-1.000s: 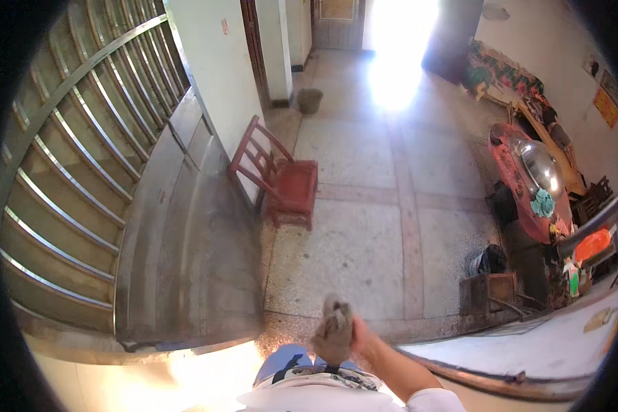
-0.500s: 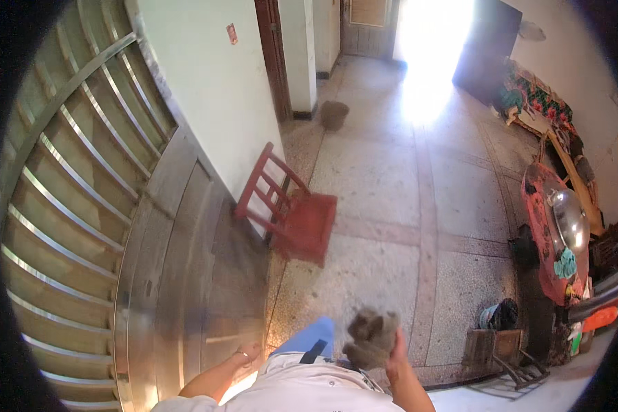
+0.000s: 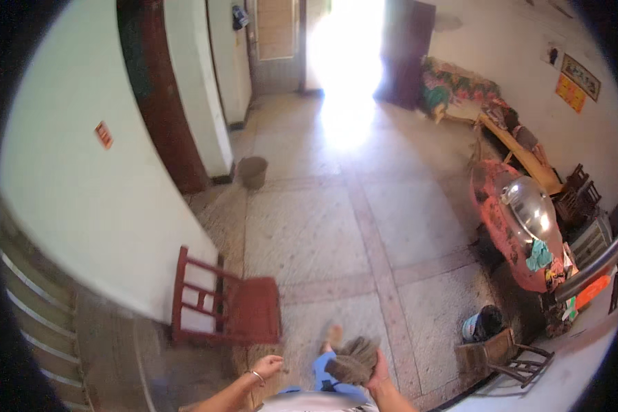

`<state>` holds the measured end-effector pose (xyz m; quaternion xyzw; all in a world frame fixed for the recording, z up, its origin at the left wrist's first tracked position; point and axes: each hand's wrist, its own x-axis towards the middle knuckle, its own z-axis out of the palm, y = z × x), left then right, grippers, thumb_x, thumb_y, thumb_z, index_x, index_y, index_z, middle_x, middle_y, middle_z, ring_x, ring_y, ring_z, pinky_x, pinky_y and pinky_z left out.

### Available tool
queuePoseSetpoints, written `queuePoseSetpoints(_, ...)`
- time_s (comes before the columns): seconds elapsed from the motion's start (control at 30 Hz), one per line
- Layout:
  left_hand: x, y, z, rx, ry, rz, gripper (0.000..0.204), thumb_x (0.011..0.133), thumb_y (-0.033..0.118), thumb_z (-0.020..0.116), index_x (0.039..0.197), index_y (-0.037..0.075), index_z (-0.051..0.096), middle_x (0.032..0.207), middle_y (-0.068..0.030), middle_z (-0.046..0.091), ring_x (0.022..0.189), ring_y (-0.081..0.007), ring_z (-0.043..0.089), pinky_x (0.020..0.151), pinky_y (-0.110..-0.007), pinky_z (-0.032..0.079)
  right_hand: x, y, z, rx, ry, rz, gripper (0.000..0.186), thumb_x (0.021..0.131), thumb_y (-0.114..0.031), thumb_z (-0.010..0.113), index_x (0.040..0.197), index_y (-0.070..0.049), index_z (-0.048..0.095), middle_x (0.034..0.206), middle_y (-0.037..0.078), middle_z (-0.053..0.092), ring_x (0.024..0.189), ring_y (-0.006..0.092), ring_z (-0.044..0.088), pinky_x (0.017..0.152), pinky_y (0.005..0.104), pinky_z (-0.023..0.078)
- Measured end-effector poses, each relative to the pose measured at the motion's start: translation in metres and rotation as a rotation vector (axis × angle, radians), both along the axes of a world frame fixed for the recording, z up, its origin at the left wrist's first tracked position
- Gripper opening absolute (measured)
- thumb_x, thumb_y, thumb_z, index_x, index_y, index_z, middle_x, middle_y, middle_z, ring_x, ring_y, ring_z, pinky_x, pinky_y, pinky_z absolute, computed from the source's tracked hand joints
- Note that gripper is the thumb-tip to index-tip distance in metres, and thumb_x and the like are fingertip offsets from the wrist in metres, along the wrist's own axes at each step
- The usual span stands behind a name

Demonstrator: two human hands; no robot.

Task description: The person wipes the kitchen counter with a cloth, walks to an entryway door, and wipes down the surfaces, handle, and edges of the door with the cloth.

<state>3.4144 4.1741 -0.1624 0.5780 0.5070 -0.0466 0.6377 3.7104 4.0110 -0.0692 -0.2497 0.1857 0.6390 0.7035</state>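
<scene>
While the right hand (image 3: 380,374) grips a crumpled grey-brown bundle (image 3: 352,364) by its right side, I see that bundle held in front of the body, partly over the blue trousers (image 3: 320,371). On my feed the left hand (image 3: 270,365) hangs apart from it, below the red chair (image 3: 253,310), fingers seemingly curled, though I cannot tell whether it is closed. A bracelet (image 3: 258,378) circles that wrist; a wooden stool (image 3: 505,356) stands off to the right.
</scene>
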Motion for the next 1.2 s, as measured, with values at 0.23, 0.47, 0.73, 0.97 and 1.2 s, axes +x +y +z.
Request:
queuePoseSetpoints(0.23,0.181,0.12,0.077,-0.602,-0.156,0.293,0.051,0.091,0.044,0.036,0.132,0.014,0.033,0.118,-0.0111,0.053,0.104,-0.0298,0.053,0.082,-0.047,0.046,0.092,0.165,0.03,0.098,-0.002,0.181,0.052,0.088,-0.043,0.039,0.121,-0.004,0.048,0.12,0.015,0.053,0.11,0.0335,0.05,0.097,0.048,0.037)
queuePoseSetpoints(0.47,0.306,0.257,0.161,-0.515,-0.441,0.552,0.053,0.087,0.047,0.038,0.113,0.005,0.056,0.11,-0.0102,0.06,0.102,-0.0292,0.057,0.091,-0.044,0.043,0.168,0.319,0.049,0.22,-0.046,0.563,0.047,0.088,-0.037,0.046,0.122,-0.004,0.048,0.121,0.012,0.053,0.109,0.0273,0.052,0.096,0.0429,0.039)
queuePoseSetpoints(0.73,0.393,0.415,0.178,-0.783,-0.693,0.553,0.037,0.093,0.022,0.033,0.107,-0.003,0.055,0.114,-0.0145,0.056,0.099,-0.0275,0.057,0.089,-0.039,0.046,0.282,0.463,0.038,0.029,-0.347,0.435,0.035,0.08,-0.025,0.061,0.109,-0.005,0.057,0.103,0.009,0.06,0.093,0.0211,0.059,0.082,0.0355,0.047)
queuePoseSetpoints(0.97,0.495,0.611,0.028,-0.436,-0.667,0.254,0.038,0.088,0.028,0.039,0.107,0.001,0.057,0.105,-0.0137,0.061,0.098,-0.0277,0.057,0.089,-0.041,0.045,0.408,0.589,0.02,-0.199,-0.283,0.397,0.037,0.084,-0.03,0.059,0.111,-0.006,0.055,0.107,0.007,0.06,0.097,0.0205,0.058,0.084,0.039,0.047)
queuePoseSetpoints(1.2,0.679,0.704,0.19,-0.83,-0.392,0.409,0.031,0.082,0.027,0.046,0.093,0.006,0.065,0.088,-0.0091,0.067,0.083,-0.0274,0.063,0.077,-0.044,0.05,0.513,0.655,0.011,-0.534,-0.604,0.16,0.036,0.081,-0.029,0.06,0.114,-0.015,0.054,0.104,0.002,0.058,0.098,0.0171,0.054,0.078,0.04,0.045)
